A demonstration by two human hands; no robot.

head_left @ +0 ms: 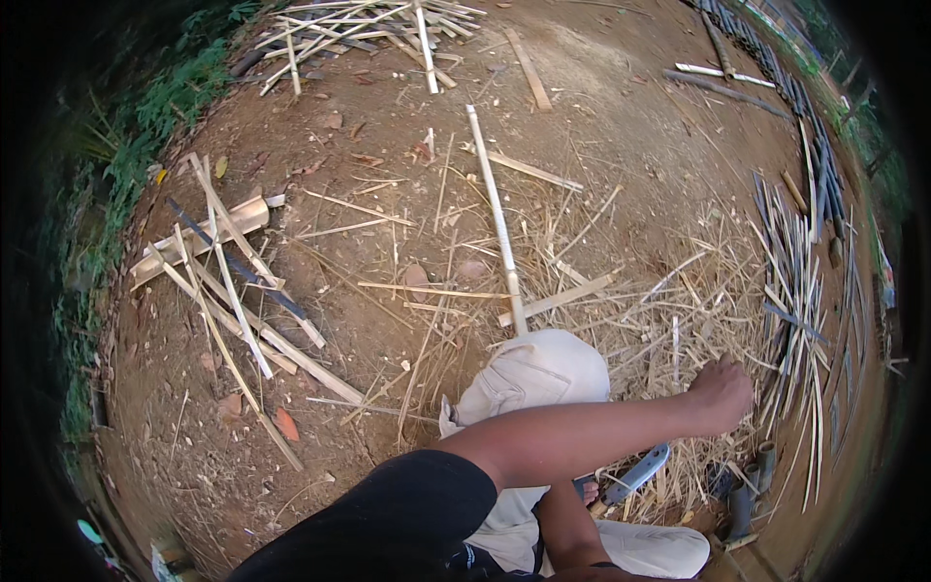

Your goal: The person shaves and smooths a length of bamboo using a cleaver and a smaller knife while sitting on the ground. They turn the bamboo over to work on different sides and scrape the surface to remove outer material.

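My left arm, in a black sleeve, reaches across my body to the right. At its end my left hand (722, 396) is closed, its fingers curled, above a litter of shavings; what it holds, if anything, is hidden. Just beyond it lies a bundle of thin split bamboo strips (793, 320). Below my left forearm a machete (637, 477) with a broad grey blade rests among the shavings, its handle end near my foot. Only a piece of my right forearm (570, 529) shows; the right hand is hidden behind the left arm. A long pale bamboo strip (497, 218) runs out from my knee.
Split bamboo pieces (242, 281) lie crossed at the left. A pile of strips (359, 29) sits at the far side. Dark poles (824, 165) line the right edge, and short bamboo tubes (741, 506) stand at the lower right. Green plants (160, 107) border the left.
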